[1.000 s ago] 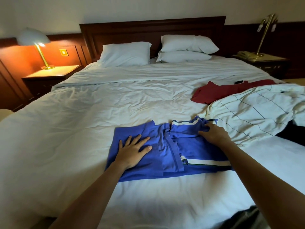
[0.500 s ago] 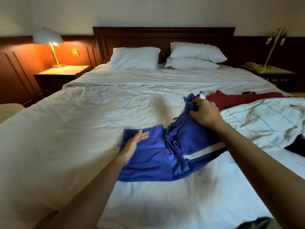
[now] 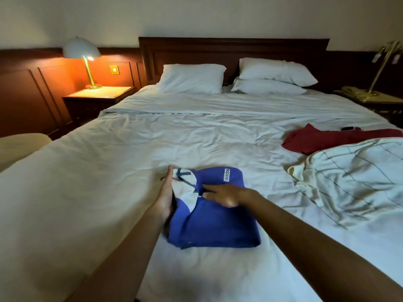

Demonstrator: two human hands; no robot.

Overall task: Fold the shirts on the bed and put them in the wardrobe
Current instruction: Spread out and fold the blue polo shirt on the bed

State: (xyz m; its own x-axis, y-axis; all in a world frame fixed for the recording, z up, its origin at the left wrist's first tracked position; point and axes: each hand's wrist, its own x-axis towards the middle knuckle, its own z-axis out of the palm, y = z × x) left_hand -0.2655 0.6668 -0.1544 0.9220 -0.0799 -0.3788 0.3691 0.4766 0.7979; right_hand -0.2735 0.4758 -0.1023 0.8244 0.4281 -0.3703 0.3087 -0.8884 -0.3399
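Observation:
A blue shirt (image 3: 216, 223) with white panels lies folded into a small rectangle on the white bed (image 3: 109, 171), near the front. My left hand (image 3: 166, 197) stands edge-on against the shirt's left side, fingers straight. My right hand (image 3: 226, 195) lies flat on top of the fold, fingers stretched to the left. A red shirt (image 3: 322, 139) lies spread at the right of the bed. A cream shirt with thin dark lines (image 3: 353, 179) is crumpled in front of it.
Three white pillows (image 3: 194, 80) lean against the dark wooden headboard (image 3: 233, 51). A lit lamp (image 3: 84, 59) stands on the left nightstand (image 3: 98, 97). A brass lamp and a phone sit on the right nightstand (image 3: 379, 99). A small dark object (image 3: 347, 128) lies beyond the red shirt.
My right hand carried the shirt's right half over to the left and laid it down, making a compact fold. My left hand shifted from lying on the shirt to bracing its left edge.

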